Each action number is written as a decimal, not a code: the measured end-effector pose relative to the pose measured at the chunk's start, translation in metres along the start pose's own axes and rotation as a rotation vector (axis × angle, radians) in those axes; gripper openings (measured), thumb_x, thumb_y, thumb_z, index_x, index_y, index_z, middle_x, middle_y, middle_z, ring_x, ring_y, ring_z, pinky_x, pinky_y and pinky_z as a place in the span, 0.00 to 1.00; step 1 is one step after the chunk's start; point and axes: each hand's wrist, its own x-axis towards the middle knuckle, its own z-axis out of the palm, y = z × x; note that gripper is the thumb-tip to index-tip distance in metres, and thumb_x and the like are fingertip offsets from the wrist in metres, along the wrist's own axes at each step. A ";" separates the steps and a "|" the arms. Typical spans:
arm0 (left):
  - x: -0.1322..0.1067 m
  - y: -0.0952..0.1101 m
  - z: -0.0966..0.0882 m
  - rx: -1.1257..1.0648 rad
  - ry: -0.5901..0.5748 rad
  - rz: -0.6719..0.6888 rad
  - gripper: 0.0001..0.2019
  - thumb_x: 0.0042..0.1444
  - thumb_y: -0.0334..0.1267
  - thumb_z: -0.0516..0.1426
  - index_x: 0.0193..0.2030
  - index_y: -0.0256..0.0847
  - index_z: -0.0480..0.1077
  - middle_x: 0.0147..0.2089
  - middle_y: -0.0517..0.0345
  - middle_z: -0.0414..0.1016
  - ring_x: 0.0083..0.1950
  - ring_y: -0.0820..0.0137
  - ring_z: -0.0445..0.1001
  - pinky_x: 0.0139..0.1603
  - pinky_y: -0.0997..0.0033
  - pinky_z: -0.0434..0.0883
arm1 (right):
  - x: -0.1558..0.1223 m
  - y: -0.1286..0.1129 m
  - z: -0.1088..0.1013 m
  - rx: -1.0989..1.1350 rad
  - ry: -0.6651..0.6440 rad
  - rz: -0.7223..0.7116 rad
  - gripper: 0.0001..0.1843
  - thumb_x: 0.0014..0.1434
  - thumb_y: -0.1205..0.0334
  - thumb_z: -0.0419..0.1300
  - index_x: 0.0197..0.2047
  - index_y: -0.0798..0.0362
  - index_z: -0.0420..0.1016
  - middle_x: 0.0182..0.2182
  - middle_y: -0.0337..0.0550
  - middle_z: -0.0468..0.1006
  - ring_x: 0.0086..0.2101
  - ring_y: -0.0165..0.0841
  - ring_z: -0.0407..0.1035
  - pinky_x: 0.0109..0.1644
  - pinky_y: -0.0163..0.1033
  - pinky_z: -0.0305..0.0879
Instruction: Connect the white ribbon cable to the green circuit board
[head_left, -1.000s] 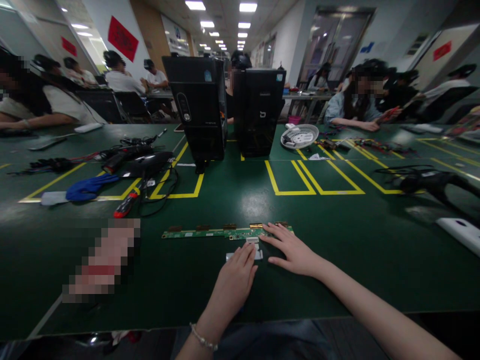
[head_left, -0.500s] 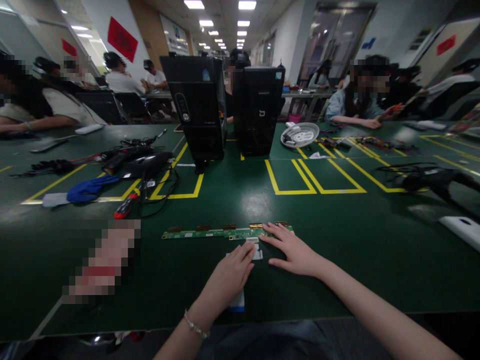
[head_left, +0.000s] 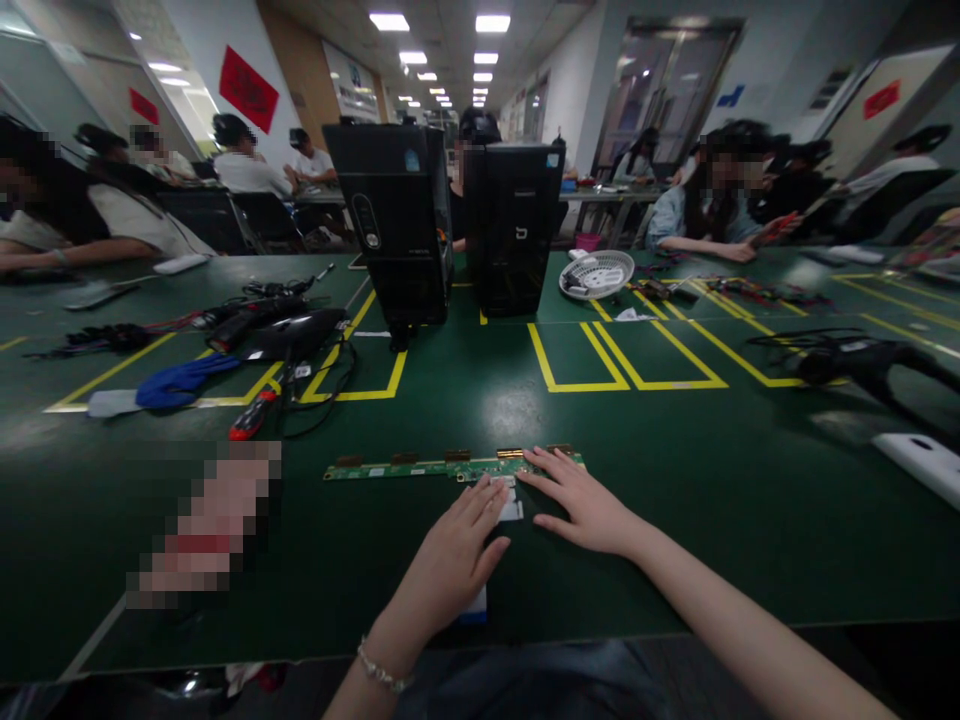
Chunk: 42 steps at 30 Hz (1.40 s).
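A long narrow green circuit board (head_left: 420, 466) lies flat on the green table mat (head_left: 675, 520) in front of me. A white flat ribbon cable (head_left: 513, 508) runs from the board's right part toward me; its blue end (head_left: 474, 602) shows under my left wrist. My left hand (head_left: 450, 560) lies flat on the cable, fingers stretched out, fingertips reaching the connector at the board's edge. My right hand (head_left: 581, 500) rests flat with fingers spread on the right end of the board, beside the cable. Neither hand grips anything.
Two black computer towers (head_left: 397, 220) (head_left: 514, 225) stand upright at the middle back. Left: a blue glove (head_left: 184, 378), a red-handled screwdriver (head_left: 251, 415), black cables and tools (head_left: 289, 335). A white basket (head_left: 598, 273) sits back right, a white object (head_left: 919, 462) at right. Other people sit at surrounding tables.
My left hand slid back toward me, uncovering the blue cable end, then stretched its fingers forward to the board's edge. My right hand has stayed in place.
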 end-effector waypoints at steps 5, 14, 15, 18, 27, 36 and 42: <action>-0.019 -0.019 -0.012 0.113 0.087 -0.119 0.21 0.69 0.39 0.46 0.67 0.39 0.58 0.67 0.48 0.63 0.68 0.59 0.60 0.64 0.49 0.63 | 0.000 0.001 -0.001 -0.052 0.015 0.016 0.29 0.67 0.48 0.49 0.68 0.45 0.56 0.68 0.46 0.53 0.68 0.42 0.42 0.68 0.64 0.34; -0.060 -0.056 -0.003 0.155 0.124 -0.253 0.18 0.68 0.37 0.47 0.61 0.39 0.66 0.60 0.49 0.70 0.61 0.60 0.68 0.62 0.49 0.65 | 0.012 -0.010 -0.008 0.026 -0.012 -0.115 0.26 0.67 0.49 0.50 0.65 0.43 0.62 0.69 0.46 0.51 0.67 0.42 0.44 0.69 0.57 0.43; -0.059 -0.055 -0.003 0.151 0.122 -0.262 0.18 0.67 0.36 0.48 0.61 0.39 0.66 0.60 0.49 0.70 0.61 0.59 0.67 0.62 0.49 0.65 | 0.013 -0.011 -0.008 0.031 -0.024 -0.132 0.27 0.66 0.47 0.51 0.66 0.43 0.62 0.69 0.46 0.48 0.67 0.43 0.43 0.69 0.58 0.42; -0.056 -0.053 -0.003 0.139 0.124 -0.278 0.18 0.67 0.36 0.48 0.61 0.39 0.66 0.59 0.49 0.70 0.60 0.59 0.68 0.62 0.49 0.65 | 0.015 -0.012 -0.007 0.045 -0.057 -0.141 0.29 0.64 0.44 0.53 0.66 0.40 0.61 0.70 0.46 0.45 0.67 0.46 0.41 0.68 0.59 0.42; -0.056 -0.056 -0.004 0.114 0.132 -0.280 0.18 0.66 0.37 0.49 0.60 0.39 0.67 0.59 0.47 0.70 0.59 0.56 0.68 0.61 0.47 0.65 | 0.015 -0.009 -0.004 0.042 -0.098 -0.109 0.28 0.65 0.43 0.50 0.66 0.40 0.61 0.69 0.47 0.50 0.67 0.42 0.44 0.68 0.58 0.41; -0.056 -0.055 -0.004 0.115 0.136 -0.279 0.18 0.66 0.37 0.49 0.60 0.38 0.67 0.58 0.47 0.70 0.59 0.57 0.68 0.61 0.48 0.65 | 0.011 -0.014 -0.010 0.023 -0.123 -0.081 0.27 0.67 0.45 0.47 0.67 0.40 0.59 0.69 0.45 0.50 0.67 0.40 0.43 0.69 0.59 0.36; -0.056 -0.054 -0.004 0.111 0.141 -0.280 0.18 0.66 0.36 0.48 0.60 0.38 0.67 0.58 0.47 0.70 0.59 0.57 0.68 0.61 0.49 0.65 | -0.011 -0.011 -0.017 0.014 -0.124 0.034 0.29 0.66 0.44 0.49 0.68 0.37 0.56 0.70 0.42 0.47 0.67 0.42 0.43 0.69 0.59 0.39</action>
